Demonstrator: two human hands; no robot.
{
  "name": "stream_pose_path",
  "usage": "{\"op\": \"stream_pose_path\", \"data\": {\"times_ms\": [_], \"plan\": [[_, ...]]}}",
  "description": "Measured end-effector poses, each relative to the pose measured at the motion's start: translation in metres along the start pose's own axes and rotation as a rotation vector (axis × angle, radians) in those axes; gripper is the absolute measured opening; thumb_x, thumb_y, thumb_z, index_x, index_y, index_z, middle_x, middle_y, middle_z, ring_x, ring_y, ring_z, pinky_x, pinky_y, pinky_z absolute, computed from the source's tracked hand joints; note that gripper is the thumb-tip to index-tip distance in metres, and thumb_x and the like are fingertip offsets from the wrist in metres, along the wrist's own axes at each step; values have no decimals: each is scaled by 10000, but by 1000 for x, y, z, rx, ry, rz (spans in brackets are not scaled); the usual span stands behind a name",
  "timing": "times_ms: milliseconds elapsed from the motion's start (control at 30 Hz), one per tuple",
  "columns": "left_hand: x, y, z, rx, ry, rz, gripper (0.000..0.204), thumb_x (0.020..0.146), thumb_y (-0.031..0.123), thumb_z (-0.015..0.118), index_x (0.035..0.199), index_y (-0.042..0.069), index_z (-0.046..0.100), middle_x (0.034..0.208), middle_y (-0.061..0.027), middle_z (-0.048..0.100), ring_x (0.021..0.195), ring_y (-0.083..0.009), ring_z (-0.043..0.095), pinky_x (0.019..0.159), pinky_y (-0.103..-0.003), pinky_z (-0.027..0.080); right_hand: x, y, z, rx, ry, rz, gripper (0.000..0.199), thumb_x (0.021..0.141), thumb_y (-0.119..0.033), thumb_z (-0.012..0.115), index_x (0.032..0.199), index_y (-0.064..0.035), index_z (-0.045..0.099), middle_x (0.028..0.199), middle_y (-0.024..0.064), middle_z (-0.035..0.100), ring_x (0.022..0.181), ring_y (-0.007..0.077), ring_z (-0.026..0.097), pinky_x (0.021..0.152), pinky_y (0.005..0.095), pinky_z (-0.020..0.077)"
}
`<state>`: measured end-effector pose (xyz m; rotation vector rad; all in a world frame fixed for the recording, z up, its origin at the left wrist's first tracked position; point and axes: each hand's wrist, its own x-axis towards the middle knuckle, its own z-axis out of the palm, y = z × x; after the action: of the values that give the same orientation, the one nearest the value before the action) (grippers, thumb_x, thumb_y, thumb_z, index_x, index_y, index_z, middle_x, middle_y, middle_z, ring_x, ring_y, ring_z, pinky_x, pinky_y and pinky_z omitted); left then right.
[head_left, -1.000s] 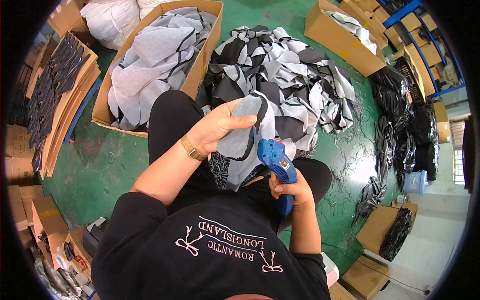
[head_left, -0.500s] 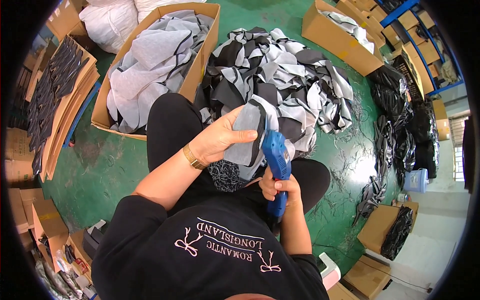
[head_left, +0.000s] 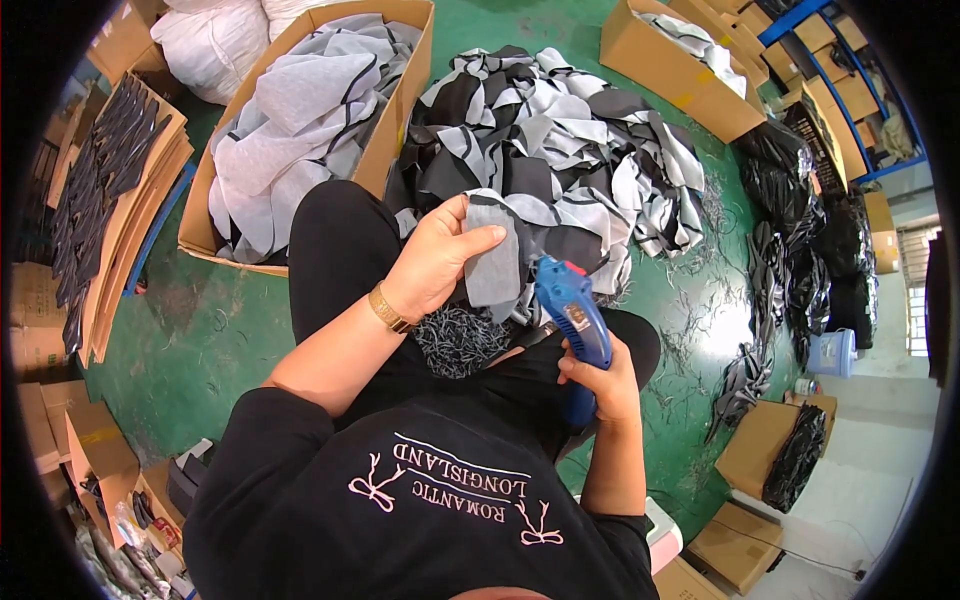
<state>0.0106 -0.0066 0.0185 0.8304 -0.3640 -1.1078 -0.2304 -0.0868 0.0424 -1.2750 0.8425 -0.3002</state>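
Observation:
A small piece of grey fabric (head_left: 492,262) with a dark edge hangs from my left hand (head_left: 430,262), pinched between thumb and fingers. My right hand (head_left: 608,380) is wrapped around the grip of blue electric scissors (head_left: 575,308) with a red button on top. Their tip points up and left, close to the right edge of the fabric but seemingly apart from it. Below the fabric, a heap of thin dark trimmings (head_left: 458,342) sits between my legs. Just beyond my knees lies a large pile of grey, white and black fabric pieces (head_left: 540,130).
To the left of the pile stands a cardboard box (head_left: 395,125) filled with grey fabric. Another cardboard box (head_left: 680,90) with fabric is at the far right. Black plastic bags (head_left: 780,175) line the right side. Loose strips litter the green floor (head_left: 690,330).
The scissors have drawn back from the fabric, down and to the right, and tilted further left. The fabric piece in my left hand has turned and now hangs more upright.

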Motion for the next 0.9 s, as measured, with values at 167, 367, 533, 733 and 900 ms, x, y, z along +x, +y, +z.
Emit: {"op": "stream_pose_path", "data": {"times_ms": [167,367,533,733,900], "plan": [[-3,0,4,103,-13,56,274,854,-7,624,1111,1,530,1013,-54,639,901,-94,607,816,-254,493,-5,0,1,-136,-10,-2,349,689,-49,716,1000,36,584,764,48,596,603,112,564,556,249,465],[-10,3,9,199,-45,38,251,848,-11,625,1083,0,537,981,-35,642,872,-68,596,794,-231,487,-5,-1,0,-166,1,27,343,685,-52,712,992,34,587,752,43,594,604,110,560,545,249,464],[-14,9,12,296,-74,34,227,845,-13,619,1058,-5,542,966,-20,637,836,-47,577,750,-210,475,-4,-4,-1,-86,-15,36,323,646,10,689,951,38,584,766,64,585,569,140,565,527,262,472],[-16,33,9,590,-175,-76,184,820,33,627,986,9,550,837,20,591,688,-7,525,589,-184,449,-3,-6,-15,-106,-95,86,343,650,25,694,974,32,584,832,69,598,603,152,576,533,273,479],[-15,44,4,764,-292,-141,189,823,31,595,1002,3,540,739,-16,603,399,-79,526,395,-187,413,-2,-12,-22,-210,-134,92,398,689,-29,714,1061,28,586,777,38,586,599,114,565,548,261,466]]}}
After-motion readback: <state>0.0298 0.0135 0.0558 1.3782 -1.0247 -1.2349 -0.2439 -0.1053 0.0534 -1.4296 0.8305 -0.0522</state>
